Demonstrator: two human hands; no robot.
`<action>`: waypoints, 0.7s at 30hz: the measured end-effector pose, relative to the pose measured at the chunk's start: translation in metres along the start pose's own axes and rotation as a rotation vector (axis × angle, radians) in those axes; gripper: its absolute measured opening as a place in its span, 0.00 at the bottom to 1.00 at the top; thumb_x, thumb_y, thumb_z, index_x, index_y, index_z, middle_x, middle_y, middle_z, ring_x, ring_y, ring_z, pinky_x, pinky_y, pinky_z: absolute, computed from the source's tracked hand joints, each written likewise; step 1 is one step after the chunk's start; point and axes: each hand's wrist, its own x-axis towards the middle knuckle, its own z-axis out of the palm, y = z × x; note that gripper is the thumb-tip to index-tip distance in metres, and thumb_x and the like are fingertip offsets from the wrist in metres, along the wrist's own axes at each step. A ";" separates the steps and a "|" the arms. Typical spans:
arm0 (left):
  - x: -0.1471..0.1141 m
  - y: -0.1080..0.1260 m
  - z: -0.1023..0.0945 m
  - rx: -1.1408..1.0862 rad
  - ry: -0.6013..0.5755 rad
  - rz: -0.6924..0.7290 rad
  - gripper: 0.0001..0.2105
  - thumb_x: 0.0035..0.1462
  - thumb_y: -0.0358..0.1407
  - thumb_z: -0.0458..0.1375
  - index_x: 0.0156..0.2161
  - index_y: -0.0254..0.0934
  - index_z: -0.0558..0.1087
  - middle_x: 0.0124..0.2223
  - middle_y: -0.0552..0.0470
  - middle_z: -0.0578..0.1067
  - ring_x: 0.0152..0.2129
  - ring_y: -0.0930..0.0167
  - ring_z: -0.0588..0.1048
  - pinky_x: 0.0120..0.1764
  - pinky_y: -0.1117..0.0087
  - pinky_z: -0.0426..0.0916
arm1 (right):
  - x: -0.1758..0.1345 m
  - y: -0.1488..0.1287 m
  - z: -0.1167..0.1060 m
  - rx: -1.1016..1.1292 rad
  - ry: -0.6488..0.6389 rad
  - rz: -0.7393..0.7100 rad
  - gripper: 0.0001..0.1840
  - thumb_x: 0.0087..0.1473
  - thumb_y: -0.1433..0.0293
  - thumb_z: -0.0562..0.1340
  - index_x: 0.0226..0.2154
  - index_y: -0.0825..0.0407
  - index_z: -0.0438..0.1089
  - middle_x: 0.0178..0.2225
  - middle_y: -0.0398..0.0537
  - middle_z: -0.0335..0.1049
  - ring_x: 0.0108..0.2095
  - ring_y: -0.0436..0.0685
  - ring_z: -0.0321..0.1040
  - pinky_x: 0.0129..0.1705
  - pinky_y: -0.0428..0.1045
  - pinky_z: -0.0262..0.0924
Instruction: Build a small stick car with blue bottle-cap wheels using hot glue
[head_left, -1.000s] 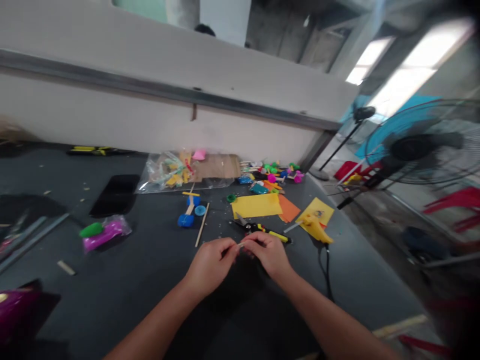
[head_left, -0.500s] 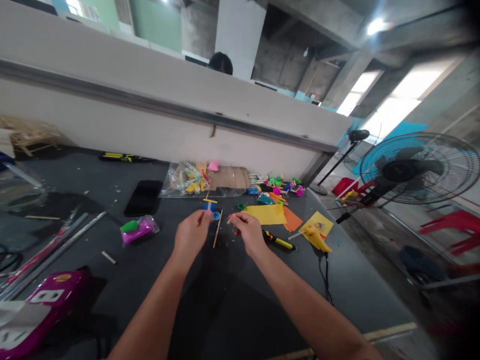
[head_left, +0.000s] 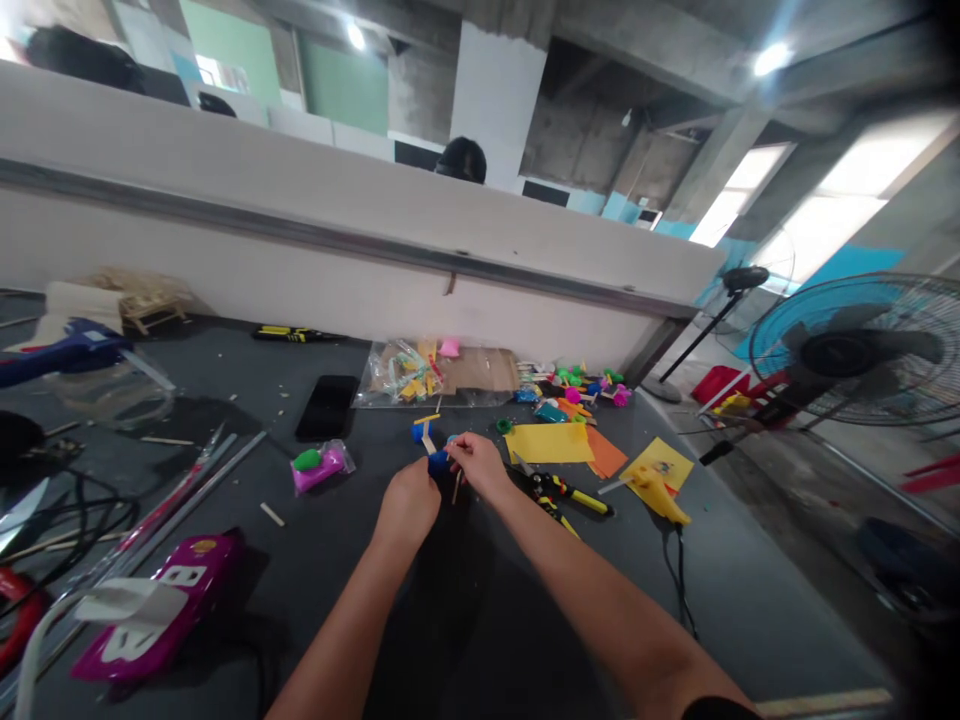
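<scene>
Over the middle of the table, my left hand [head_left: 411,502] is closed on a small blue craft piece [head_left: 424,433], with a pale strip and a thin yellow stick at its far end. A second blue part [head_left: 438,462] of it shows between my hands. My right hand [head_left: 481,466] pinches at this part's right side; its fingertips hide whatever small thing they hold. Just below those fingertips is a thin wooden stick [head_left: 457,488]. Pliers with yellow and black handles [head_left: 577,495] lie to the right of my right hand.
Behind my hands lie a clear plastic bag [head_left: 405,385] of craft parts and several colourful pieces [head_left: 589,385]. At right are yellow sheet [head_left: 547,443] and a yellow glue gun [head_left: 664,497]; at left, a black phone [head_left: 327,407], a clay packet [head_left: 321,465] and a purple power strip [head_left: 210,575].
My right hand has moved left to meet the blue piece by my left hand; before, the hands were apart. The camera view has shifted, showing more of the table's left side.
</scene>
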 end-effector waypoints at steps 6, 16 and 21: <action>-0.011 0.002 0.005 0.008 -0.024 0.009 0.14 0.58 0.27 0.45 0.41 0.32 0.73 0.39 0.40 0.78 0.37 0.64 0.76 0.38 0.69 0.63 | 0.012 -0.002 -0.011 0.065 -0.063 -0.031 0.05 0.46 0.67 0.62 0.26 0.52 0.72 0.21 0.41 0.69 0.20 0.48 0.64 0.16 0.41 0.54; -0.003 -0.006 0.001 -0.946 -0.179 -0.196 0.17 0.52 0.45 0.53 0.38 0.34 0.75 0.34 0.47 0.78 0.30 0.67 0.76 0.30 0.70 0.69 | -0.011 -0.021 -0.016 0.247 -0.050 -0.061 0.12 0.41 0.62 0.66 0.27 0.53 0.75 0.24 0.43 0.72 0.19 0.47 0.59 0.19 0.42 0.51; -0.002 -0.004 0.011 -1.132 -0.113 -0.231 0.18 0.43 0.48 0.61 0.30 0.32 0.74 0.25 0.53 0.73 0.22 0.73 0.71 0.24 0.73 0.68 | -0.022 -0.023 -0.005 0.308 -0.037 -0.041 0.11 0.40 0.62 0.66 0.25 0.52 0.75 0.23 0.42 0.72 0.21 0.48 0.61 0.22 0.44 0.53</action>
